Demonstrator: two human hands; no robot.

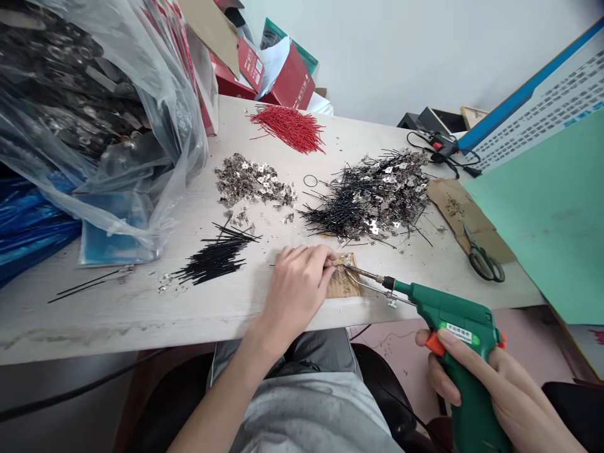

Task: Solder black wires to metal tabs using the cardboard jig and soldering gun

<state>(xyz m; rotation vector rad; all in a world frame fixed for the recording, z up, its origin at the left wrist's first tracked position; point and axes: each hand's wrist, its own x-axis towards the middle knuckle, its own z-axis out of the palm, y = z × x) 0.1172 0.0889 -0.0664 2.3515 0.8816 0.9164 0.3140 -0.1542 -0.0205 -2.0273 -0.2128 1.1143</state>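
My right hand (500, 384) is wrapped around the handle of a green soldering gun (453, 308), with a finger at its orange trigger. The gun's metal tip and thin solder feed tube point left and meet a small wooden board (346, 283) at the table's front edge. Over the left part of that board, my left hand (302, 274) is closed in a pinch close to the tip. A thin black wire end (272, 265) sticks out to the left from under this hand. Whatever small metal part lies at the fingertips is mostly hidden.
Black wires (217, 255) lie left of my hands, with metal tabs (252, 179) behind them. Wires joined to tabs (372, 198) form a large heap. Farther back are red wires (290, 128). Scissors (484, 261) rest on cardboard at right; a plastic bag (174, 145) stands left.
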